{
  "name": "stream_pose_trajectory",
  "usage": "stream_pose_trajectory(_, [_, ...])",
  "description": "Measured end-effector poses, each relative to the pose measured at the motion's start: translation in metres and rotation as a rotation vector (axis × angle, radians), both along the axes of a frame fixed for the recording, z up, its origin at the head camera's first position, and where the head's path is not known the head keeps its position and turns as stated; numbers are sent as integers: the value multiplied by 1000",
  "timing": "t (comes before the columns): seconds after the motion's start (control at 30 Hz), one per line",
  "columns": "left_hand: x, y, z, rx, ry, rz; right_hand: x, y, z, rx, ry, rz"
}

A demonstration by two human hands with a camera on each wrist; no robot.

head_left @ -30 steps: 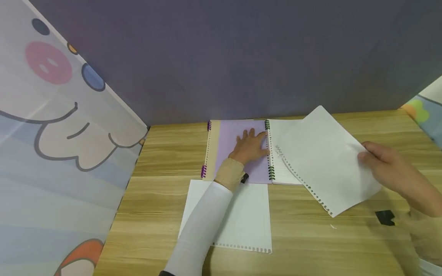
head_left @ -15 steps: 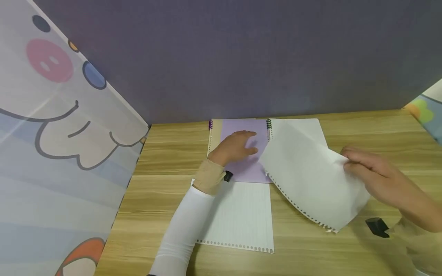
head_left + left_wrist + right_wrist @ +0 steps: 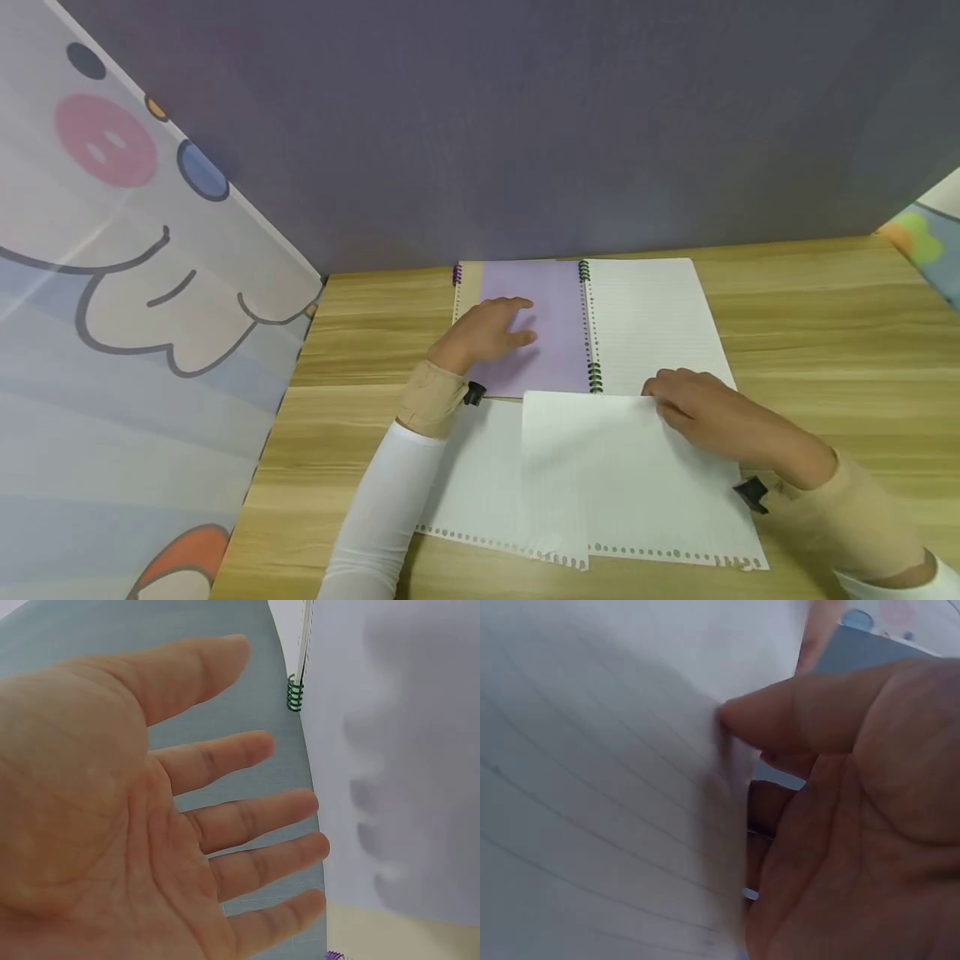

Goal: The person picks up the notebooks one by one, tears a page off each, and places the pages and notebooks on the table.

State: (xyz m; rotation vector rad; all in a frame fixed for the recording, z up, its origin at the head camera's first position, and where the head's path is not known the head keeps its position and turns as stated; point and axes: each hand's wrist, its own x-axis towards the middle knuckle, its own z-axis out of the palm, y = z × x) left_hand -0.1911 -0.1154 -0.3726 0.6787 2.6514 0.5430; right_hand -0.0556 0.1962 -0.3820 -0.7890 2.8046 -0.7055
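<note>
My right hand point(image 3: 693, 408) pinches the upper edge of a torn-out lined sheet point(image 3: 637, 475) between thumb and fingers; the right wrist view shows the thumb point(image 3: 802, 712) pressed on the paper. Ragged holes run along the sheet's near edge, and its left part overlaps another loose sheet point(image 3: 468, 467) on the table. Over the purple page of an open spiral notebook point(image 3: 555, 325) hovers my left hand point(image 3: 483, 333), holding nothing. In the left wrist view its fingers point(image 3: 247, 825) are spread and straight, apart from the page. The notebook's lined right page point(image 3: 652, 317) lies flat.
The wooden table point(image 3: 840, 333) carries everything and meets a dark grey panel point(image 3: 562, 133) behind the notebook. At the left rises a wall with cartoon prints point(image 3: 150, 333). Green coils point(image 3: 595, 377) bind the notebook's middle; purple coils point(image 3: 457, 275) sit at its left.
My right hand has carried the torn sheet left and toward me, turning it so its holes face the near side. My left hand has lifted off the notebook and drawn back left.
</note>
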Motion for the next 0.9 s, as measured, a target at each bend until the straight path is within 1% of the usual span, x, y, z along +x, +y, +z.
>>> stream_pose_trajectory(0.17, [0,3,2,-12,4,-22,0,-8,-7,25,-76,-13])
stream_pose_trajectory(0.3, [1,8,3,-34,-2,-42,-1,-9,-11,57,-106,-24])
stream_pose_trajectory(0.4, [2,13,0,-59,7,-59,-2,-10,-16,85,-88,-12])
stream_pose_trajectory(0.57, [5,20,-4,-77,25,-87,-1,-13,-24,118,-30,16])
stream_pose_trajectory(0.7, [10,27,-6,-78,30,-128,-1,-14,-25,133,4,-7])
stream_pose_trajectory(0.9, [16,34,-12,-70,17,-183,-3,-12,-25,146,45,-42])
